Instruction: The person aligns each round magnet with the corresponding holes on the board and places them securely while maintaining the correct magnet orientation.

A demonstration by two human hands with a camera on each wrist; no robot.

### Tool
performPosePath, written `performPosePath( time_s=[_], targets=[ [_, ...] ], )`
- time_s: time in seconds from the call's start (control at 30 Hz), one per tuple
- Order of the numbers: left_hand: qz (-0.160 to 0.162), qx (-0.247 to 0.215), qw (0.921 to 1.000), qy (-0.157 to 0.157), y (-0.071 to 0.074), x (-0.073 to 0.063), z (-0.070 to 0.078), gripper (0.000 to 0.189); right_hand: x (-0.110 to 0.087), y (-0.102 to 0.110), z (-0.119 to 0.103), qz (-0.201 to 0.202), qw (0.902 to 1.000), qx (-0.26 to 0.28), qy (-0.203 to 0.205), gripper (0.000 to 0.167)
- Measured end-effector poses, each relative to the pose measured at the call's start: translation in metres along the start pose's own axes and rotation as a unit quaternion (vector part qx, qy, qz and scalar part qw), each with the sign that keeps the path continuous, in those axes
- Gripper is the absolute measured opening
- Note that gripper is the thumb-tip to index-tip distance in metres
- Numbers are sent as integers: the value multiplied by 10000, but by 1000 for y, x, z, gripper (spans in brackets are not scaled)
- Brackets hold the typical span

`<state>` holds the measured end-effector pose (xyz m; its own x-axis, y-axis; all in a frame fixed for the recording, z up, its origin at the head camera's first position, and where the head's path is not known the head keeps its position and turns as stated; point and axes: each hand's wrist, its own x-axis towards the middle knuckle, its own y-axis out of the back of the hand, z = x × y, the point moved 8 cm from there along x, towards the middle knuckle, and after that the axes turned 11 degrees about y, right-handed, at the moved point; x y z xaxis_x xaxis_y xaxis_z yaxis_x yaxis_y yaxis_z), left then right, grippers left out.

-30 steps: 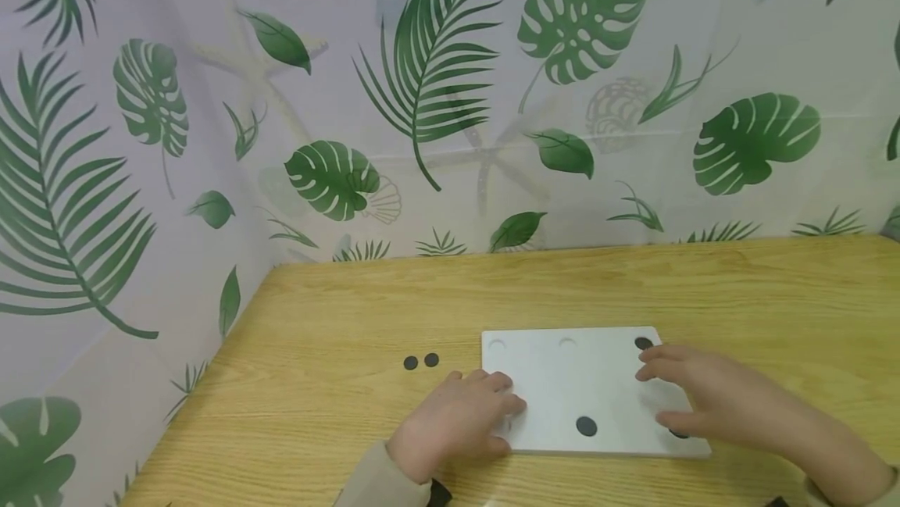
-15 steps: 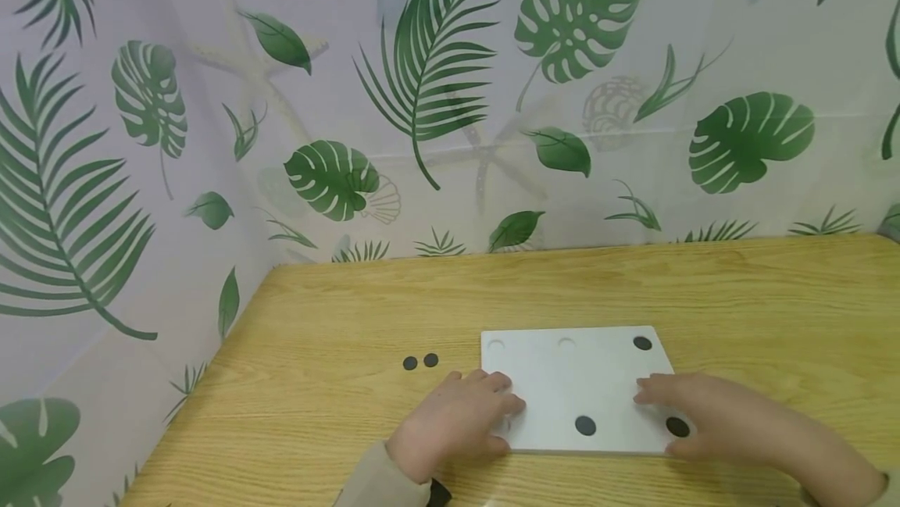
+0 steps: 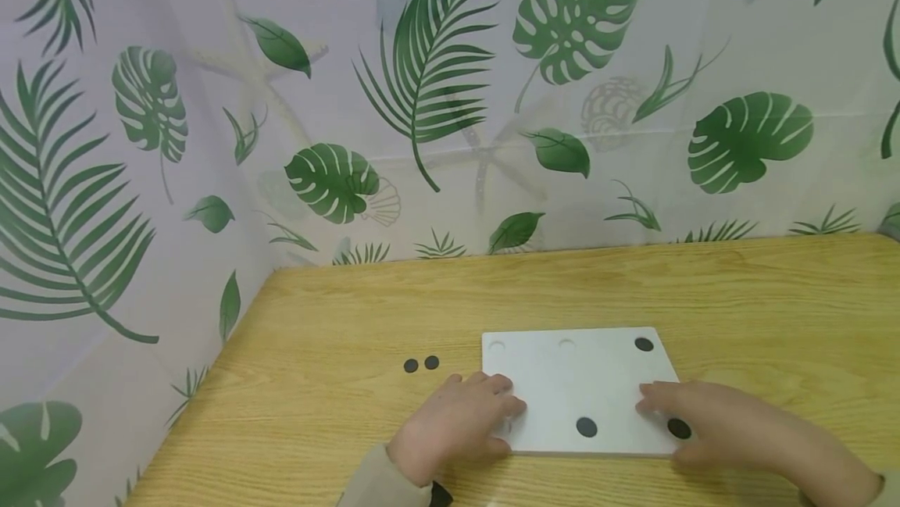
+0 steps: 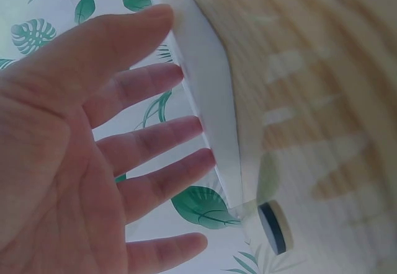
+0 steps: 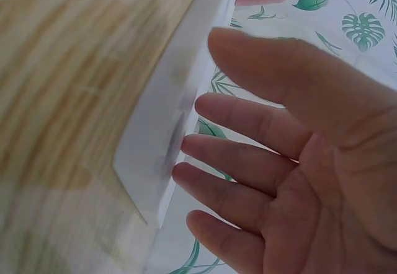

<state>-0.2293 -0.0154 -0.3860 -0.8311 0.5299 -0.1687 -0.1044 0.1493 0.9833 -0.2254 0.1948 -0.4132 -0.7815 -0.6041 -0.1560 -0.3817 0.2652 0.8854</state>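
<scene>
Behind your work area hangs a white backdrop curtain (image 3: pixel 457 218) printed with green palm and monstera leaves. Below it lies the wood-grain tabletop (image 3: pixel 337 312). The white rectangular board (image 3: pixel 548 390) lies flat on this surface, directly in front of you and between your hands. Your right hand (image 3: pixel 731 425) is at the board's right end, fingers spread and extending over the edge, thumb near the close corner. Your left hand (image 3: pixel 457 419) is at the opposite end, fingers likewise spread, fingertips over the board. Neither hand pinches anything; you cannot tell how firmly either one presses. A beige sleeve (image 3: pixel 387 480) covers your left forearm.

Three black discs sit on the board: one at the far-right corner (image 3: pixel 644 344), one midway along the near side (image 3: pixel 587 427), and one at the near-right corner (image 3: pixel 679 429), just beside your right hand. Two loose discs (image 3: pixel 432 362) lie side by side on the tabletop, left of the board. Two shallow round recesses (image 3: pixel 566 344) show along the board's far side, at the left corner and midway.
</scene>
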Motion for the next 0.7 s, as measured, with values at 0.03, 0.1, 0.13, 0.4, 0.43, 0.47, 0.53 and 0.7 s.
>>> performPosePath(
  time_s=[0.03,0.1,0.13,0.4,0.43,0.47,0.53,0.7],
  targets=[
    [-4,-7,10000,-2,0,0,0,40,0,0,1,-16,10000,33,-49,52],
    [-13,-11,10000,-3,0,0,0,40,0,1,1,-24,10000,29,-41,52],
    [-21,-19,10000,-3,0,0,0,40,1,1,1,-34,10000,32,-46,52],
    [-17,-17,10000,-11,2,-1,-2,41,1,3,1,-72,9999,-111,-58,54],
    [-16,-22,10000,-24,2,-1,-2,41,1,3,1,-82,9998,-166,-26,53],
    [-15,-34,10000,-39,3,-1,-2,41,0,3,1,-92,9998,-193,-21,53],
    [-23,-64,10000,-65,3,-1,-3,41,1,2,1,-110,9997,-229,29,51],
    [5,-107,9999,-52,5,1,-6,40,2,3,1,-153,9998,-160,-32,50]
  ],
)
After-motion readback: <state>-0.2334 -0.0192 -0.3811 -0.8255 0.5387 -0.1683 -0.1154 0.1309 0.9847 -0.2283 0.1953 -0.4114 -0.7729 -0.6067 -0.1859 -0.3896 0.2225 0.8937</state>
